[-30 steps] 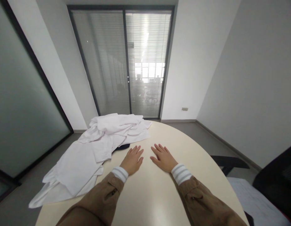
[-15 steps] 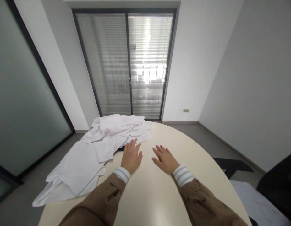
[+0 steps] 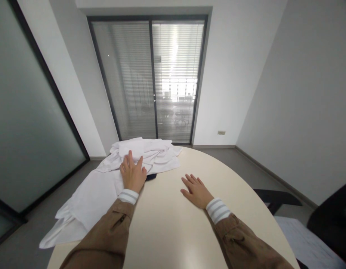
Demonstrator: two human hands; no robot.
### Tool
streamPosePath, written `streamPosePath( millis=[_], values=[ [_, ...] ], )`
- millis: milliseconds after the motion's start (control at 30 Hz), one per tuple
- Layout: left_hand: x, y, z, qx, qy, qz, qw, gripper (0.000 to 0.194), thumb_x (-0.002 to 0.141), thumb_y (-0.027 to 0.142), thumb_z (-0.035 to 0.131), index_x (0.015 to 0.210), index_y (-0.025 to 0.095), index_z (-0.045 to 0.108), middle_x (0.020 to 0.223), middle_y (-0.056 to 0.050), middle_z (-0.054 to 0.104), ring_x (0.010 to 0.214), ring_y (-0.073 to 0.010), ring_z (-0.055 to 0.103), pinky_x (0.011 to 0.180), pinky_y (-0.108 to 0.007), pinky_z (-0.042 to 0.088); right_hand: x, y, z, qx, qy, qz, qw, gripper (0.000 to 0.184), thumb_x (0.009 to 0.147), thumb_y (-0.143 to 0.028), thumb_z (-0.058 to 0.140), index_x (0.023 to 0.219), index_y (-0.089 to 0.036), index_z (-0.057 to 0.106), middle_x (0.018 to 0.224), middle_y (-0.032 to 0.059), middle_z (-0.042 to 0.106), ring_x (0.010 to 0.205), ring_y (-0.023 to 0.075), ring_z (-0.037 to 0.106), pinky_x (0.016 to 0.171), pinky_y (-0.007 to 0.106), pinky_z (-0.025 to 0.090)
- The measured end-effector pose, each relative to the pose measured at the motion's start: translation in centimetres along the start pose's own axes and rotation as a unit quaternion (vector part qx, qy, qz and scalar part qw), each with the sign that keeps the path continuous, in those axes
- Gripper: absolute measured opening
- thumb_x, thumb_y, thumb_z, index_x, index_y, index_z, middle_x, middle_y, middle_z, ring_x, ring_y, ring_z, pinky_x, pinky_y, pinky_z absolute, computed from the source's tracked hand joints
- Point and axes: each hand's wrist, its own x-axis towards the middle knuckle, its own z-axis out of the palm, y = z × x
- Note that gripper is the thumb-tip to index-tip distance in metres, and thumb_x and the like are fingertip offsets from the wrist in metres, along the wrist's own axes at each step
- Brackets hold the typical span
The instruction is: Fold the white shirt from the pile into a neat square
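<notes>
A crumpled white garment [image 3: 94, 194], perhaps a shirt, lies spread over the left and far side of the round cream table [image 3: 167, 224] and hangs past its left edge. Over the garment's near side is my left hand [image 3: 133, 174], fingers spread; whether it touches the cloth I cannot tell. A small dark blue item [image 3: 151, 177] pokes out from under the cloth beside that hand, mostly hidden. My right hand [image 3: 197, 191] rests flat on the tabletop, fingers extended and holding nothing.
Past the table's far edge stands a glass door [image 3: 153, 82] with blinds. To the right is a black chair [image 3: 332, 224] with an armrest [image 3: 276, 196] close to the table, a whitish sheet-like thing [image 3: 307, 239] on its seat. A frosted glass panel [image 3: 30, 112] is at left.
My left hand has moved left from the table beside the cloth to over the white garment. More of the dark blue item shows. My right hand has stayed in place.
</notes>
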Motion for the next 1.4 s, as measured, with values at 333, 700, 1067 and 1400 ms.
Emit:
streamPosePath(
  millis=[333,700,1067,1400],
  values=[
    [1.6,-1.6,-0.7,0.01,0.078,-0.097,0.992,0.07,0.091,0.031,0.054,0.154,0.013,0.029,0.15,-0.024,0.04,0.142,-0.0406,0.027,0.112,-0.06,0.022,-0.2,0.4,0.1,0.002,0.003,-0.003,1.0,0.068,0.096,-0.058,0.037,0.153,-0.021,0.037,0.163,0.0103,0.024,0.151,0.0316,0.015,0.121,0.051,0.012],
    [2.3,-2.8,-0.4,-0.023,0.075,-0.114,0.99,0.037,0.093,0.031,0.052,0.126,0.015,0.058,0.118,-0.015,0.06,0.113,-0.031,0.055,0.099,-0.045,0.038,-0.2,0.6,0.2,0.004,0.006,-0.002,1.0,0.068,0.096,-0.058,0.037,0.153,-0.021,0.036,0.163,0.0103,0.024,0.151,0.0317,0.016,0.121,0.051,0.012],
    [2.5,-2.7,-0.3,-0.073,0.103,-0.055,0.991,0.021,0.092,0.027,0.047,0.102,0.017,0.063,0.1,-0.012,0.066,0.104,-0.0316,0.056,0.096,-0.045,0.037,-0.2,0.5,0.1,0.012,0.008,-0.004,1.0,0.068,0.096,-0.057,0.039,0.153,-0.02,0.038,0.163,0.0113,0.025,0.151,0.0333,0.016,0.121,0.052,0.012],
    [0.2,3.8,-2.5,-0.257,-0.013,0.044,0.965,0.009,0.09,0.023,0.048,0.09,0.021,0.056,0.087,-0.004,0.061,0.081,-0.0218,0.058,0.074,-0.032,0.042,0.1,0.3,0.3,0.027,0.016,-0.007,0.999,0.067,0.096,-0.055,0.042,0.153,-0.021,0.038,0.163,0.0111,0.025,0.151,0.0332,0.016,0.121,0.053,0.012]
  ],
)
